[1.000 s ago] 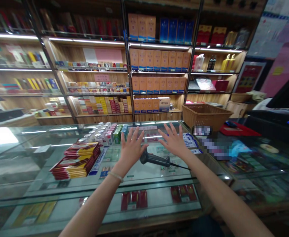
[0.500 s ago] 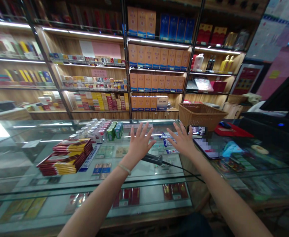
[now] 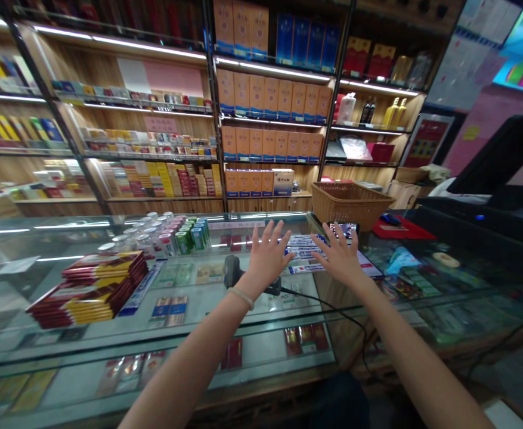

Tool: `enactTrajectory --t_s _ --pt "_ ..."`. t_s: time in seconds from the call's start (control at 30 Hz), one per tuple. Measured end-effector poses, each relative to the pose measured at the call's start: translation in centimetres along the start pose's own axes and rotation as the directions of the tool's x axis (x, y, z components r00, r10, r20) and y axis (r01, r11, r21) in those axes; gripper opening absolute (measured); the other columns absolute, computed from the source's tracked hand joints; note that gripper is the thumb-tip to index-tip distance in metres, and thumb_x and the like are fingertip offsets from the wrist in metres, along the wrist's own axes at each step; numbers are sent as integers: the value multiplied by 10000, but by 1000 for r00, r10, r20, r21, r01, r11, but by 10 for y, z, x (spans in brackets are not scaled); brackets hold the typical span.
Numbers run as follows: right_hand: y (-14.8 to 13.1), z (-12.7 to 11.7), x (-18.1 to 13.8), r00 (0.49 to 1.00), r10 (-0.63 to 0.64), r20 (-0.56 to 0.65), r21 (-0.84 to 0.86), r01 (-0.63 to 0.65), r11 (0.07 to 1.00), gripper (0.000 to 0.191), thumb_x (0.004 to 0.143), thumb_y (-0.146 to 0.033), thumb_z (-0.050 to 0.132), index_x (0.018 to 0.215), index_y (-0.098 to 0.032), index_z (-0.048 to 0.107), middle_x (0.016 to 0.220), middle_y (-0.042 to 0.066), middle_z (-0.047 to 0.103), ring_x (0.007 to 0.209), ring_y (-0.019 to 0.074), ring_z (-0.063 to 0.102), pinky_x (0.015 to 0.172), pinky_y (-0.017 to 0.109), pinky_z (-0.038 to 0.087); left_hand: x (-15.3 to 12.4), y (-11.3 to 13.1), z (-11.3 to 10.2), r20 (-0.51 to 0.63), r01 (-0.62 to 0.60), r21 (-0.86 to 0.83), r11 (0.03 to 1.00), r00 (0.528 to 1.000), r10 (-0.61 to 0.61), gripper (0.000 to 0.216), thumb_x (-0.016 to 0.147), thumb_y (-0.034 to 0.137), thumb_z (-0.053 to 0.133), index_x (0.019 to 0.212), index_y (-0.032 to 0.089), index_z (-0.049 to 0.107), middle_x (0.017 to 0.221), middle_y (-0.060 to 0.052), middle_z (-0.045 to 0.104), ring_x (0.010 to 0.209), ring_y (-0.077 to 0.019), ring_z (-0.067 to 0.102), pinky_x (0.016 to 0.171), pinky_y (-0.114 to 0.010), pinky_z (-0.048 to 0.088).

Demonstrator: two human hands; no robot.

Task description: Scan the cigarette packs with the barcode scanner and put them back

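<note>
My left hand [image 3: 268, 256] is raised over the glass counter [image 3: 225, 304], palm down with fingers spread and nothing in it. Below and partly behind it lies a black handheld barcode scanner [image 3: 232, 271] with a cable trailing right. My right hand [image 3: 342, 256] is held out the same way, open, its fingers apart. Between the hands, several blue-and-white packs [image 3: 306, 245] lie on the glass. Partly hidden behind my right hand are a phone [image 3: 345, 229] and a dark-edged tablet-like screen [image 3: 371, 267].
At left stand stacked red-and-yellow packets [image 3: 95, 286] and rows of small cylindrical containers [image 3: 189, 235]. A wicker basket [image 3: 350, 205] sits at the counter's back edge, beside a red mat [image 3: 404, 228]. A black monitor [image 3: 496, 155] stands at right. Stocked shelves [image 3: 270, 125] line the wall.
The view has swung slightly right, so counter goods appear farther left. Both hands remain spread; the left sits nearer the blue-and-white packs, and more of the scanner shows.
</note>
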State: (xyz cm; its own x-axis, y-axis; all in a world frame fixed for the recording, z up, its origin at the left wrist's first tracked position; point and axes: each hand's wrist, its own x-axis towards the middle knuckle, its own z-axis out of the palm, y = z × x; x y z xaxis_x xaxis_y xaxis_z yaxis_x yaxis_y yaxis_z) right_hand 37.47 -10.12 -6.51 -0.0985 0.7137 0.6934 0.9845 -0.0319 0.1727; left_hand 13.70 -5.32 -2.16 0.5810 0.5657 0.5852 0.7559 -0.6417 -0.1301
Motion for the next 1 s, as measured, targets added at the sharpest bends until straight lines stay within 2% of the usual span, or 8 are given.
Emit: enactTrajectory --t_s 0.4,0.63,0.87,1.0 --pt "21 10 -31 999 27 34 -34 -26 999 422 954 -518 613 1356 -396 652 1647 59 392 1523 351 250 1208 678 34 5 14 23 103 -45 -44 998 993 49 602 893 505 666 1440 271 568 1617 -124 437 1510 -371 341 1221 -674 257" --pt "32 19 -48 997 15 73 -31 -12 999 364 940 -517 637 1277 -400 709 1635 69 410 1526 363 249 1202 690 42 4 22 31 166 -89 -33 996 982 93 395 855 516 720 1132 239 771 1573 -137 493 1487 -398 372 1211 -687 263" --pt "36 19 -52 993 3 115 -8 -2 1000 300 939 -508 641 1210 -429 741 1636 34 411 1511 380 264 1185 709 70 3 25 39 179 -98 -50 994 978 106 283 796 486 789 958 255 816 1529 -111 544 1475 -399 384 1203 -686 279" --pt "36 20 -52 991 -1 136 36 -4 999 250 944 -498 636 1134 -415 776 1630 24 422 1510 386 266 1180 724 66 4 26 39 181 -97 -55 994 978 105 243 810 472 779 920 260 823 1505 -103 570 1475 -403 382 1201 -684 285"
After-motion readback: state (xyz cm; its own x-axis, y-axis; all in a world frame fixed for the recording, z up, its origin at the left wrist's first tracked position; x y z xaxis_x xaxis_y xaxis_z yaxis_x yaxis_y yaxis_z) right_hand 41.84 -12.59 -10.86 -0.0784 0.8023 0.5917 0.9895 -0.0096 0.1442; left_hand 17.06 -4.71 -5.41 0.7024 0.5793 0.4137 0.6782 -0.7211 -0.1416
